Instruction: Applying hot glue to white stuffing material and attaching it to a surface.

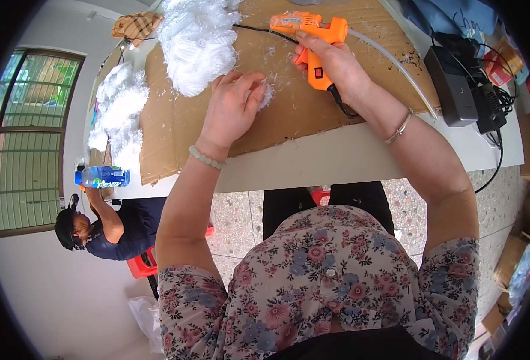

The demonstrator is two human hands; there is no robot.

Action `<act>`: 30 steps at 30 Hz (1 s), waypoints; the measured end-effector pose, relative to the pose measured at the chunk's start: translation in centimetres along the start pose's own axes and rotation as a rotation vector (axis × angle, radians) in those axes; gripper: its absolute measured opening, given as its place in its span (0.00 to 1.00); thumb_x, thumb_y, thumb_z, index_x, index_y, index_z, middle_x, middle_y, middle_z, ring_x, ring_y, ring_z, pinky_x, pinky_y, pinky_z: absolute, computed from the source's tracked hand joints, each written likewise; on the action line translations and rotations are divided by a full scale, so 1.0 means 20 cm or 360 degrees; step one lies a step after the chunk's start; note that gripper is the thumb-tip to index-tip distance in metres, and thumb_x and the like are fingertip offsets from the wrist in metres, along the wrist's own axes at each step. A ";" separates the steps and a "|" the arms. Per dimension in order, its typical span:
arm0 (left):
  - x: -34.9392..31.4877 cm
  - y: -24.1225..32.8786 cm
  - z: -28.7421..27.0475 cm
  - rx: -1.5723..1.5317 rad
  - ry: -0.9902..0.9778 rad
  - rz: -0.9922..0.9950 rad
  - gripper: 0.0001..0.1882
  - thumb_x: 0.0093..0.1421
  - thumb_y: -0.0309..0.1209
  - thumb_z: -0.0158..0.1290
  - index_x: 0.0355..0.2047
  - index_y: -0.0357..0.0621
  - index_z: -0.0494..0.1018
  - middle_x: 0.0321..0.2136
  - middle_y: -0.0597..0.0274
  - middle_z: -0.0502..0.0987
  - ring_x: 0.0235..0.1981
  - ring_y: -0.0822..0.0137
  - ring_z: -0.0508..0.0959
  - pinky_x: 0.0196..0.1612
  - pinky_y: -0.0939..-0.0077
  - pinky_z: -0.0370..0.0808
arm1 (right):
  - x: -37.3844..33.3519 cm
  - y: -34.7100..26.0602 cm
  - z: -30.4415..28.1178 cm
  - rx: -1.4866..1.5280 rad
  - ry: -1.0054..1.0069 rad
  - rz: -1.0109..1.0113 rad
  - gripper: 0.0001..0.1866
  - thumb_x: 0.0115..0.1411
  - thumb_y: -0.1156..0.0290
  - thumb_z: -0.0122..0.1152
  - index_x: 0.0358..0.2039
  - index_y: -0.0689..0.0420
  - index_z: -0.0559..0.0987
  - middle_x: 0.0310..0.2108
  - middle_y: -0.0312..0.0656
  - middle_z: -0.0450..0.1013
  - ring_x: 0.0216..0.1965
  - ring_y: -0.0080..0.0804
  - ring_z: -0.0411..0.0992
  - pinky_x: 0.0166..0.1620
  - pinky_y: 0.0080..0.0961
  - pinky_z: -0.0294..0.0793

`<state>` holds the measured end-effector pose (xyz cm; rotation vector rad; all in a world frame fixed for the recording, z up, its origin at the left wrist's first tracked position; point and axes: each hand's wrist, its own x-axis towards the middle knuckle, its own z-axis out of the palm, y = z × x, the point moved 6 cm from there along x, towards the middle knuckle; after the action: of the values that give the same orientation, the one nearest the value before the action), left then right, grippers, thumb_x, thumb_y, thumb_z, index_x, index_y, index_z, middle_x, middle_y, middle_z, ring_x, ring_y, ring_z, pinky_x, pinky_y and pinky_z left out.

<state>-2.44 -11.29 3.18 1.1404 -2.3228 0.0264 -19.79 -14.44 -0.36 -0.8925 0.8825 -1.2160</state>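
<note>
The orange glue gun (pixel 319 63) was held above the cardboard sheet (pixel 184 135), towards the tabletop's (pixel 250 174) far edge. Its handle was wrapped by the closed fingers of the right hand (pixel 342 67), and its nozzle end was pointed left. The left hand (pixel 232 107) was held lower and nearer the tabletop's near edge, its fingers loosely curled and partly parted beside a small white tuft (pixel 267 96); whether the tuft was actually pinched could not be told, as the contact was hidden by the fingers.

Gluing, or its preparation, was judged to be the step in hand. For the next move, a steady nozzle and a tuft kept well spread would be called for, with bare fingertips kept off the hot end.

The gun was made of smooth, hard plastic, and from its back a long, translucent glue stick (pixel 397 65) was bowed towards the tabletop's right edge. By the far edge, glossy white strands were bunched in a soft, ribbed heap (pixel 199 51); a looser, fluffier pile (pixel 118 99) was spread along the left edge. The cardboard was flat, matt and brown, and was littered with fine white scraps.
</note>
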 end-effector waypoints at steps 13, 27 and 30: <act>0.00 -0.10 0.05 -0.0399 -0.0164 -0.0294 0.04 0.47 0.23 0.57 0.26 0.40 0.76 0.28 0.60 0.77 0.33 0.60 0.74 0.37 0.69 0.72 | -0.01 0.00 0.01 -0.0040 -0.0010 -0.0015 0.16 0.58 0.57 0.53 0.37 0.58 0.74 0.26 0.36 0.72 0.26 0.21 0.68 0.32 0.19 0.69; 0.00 -0.07 0.04 -0.0325 -0.0185 -0.0027 0.06 0.46 0.18 0.56 0.26 0.40 0.74 0.30 0.62 0.77 0.35 0.61 0.74 0.41 0.71 0.70 | -0.04 0.00 0.08 0.0071 -0.0135 0.0013 0.16 0.59 0.60 0.53 0.40 0.59 0.73 0.28 0.38 0.72 0.29 0.24 0.71 0.34 0.24 0.77; -0.01 -0.06 0.03 -0.0150 -0.0085 0.0094 0.04 0.45 0.23 0.57 0.23 0.45 0.75 0.28 0.66 0.77 0.37 0.61 0.73 0.43 0.67 0.68 | -0.05 0.01 0.17 0.0053 -0.0218 0.0035 0.16 0.59 0.61 0.53 0.41 0.60 0.73 0.33 0.39 0.71 0.34 0.26 0.72 0.36 0.27 0.79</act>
<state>-1.76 -12.01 2.27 1.0380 -2.3778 -0.0917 -16.78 -13.14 0.75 -0.9254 0.7584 -1.1337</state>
